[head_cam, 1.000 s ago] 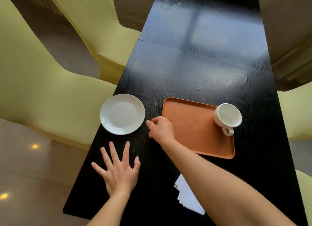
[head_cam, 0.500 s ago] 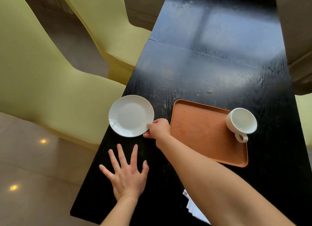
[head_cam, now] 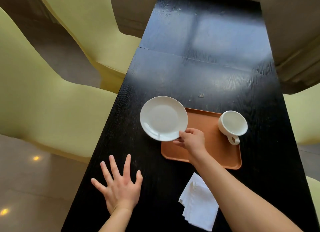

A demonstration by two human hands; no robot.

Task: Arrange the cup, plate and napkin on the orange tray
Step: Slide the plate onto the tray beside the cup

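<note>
My right hand [head_cam: 191, 139] pinches the near right rim of a round white plate [head_cam: 162, 118], holding it lifted over the left end of the orange tray [head_cam: 213, 150]. A white cup [head_cam: 232, 123] with its handle toward me stands at the tray's far right corner. The white napkin [head_cam: 199, 204] lies folded on the black table [head_cam: 190, 75] in front of the tray, partly hidden by my right forearm. Fingers spread, my left hand [head_cam: 119, 186] lies flat on the table near its left edge and holds nothing.
Pale yellow chairs [head_cam: 52, 101] stand along the table's left side, and another shows at the right edge [head_cam: 304, 117]. The table's left edge runs close to my left hand. A small crumb [head_cam: 200, 95] lies on the table beyond the tray.
My right hand reached left to the plate, gripped its rim, lifted it and carried it right over the tray's left end. The left hand stayed flat on the table.
</note>
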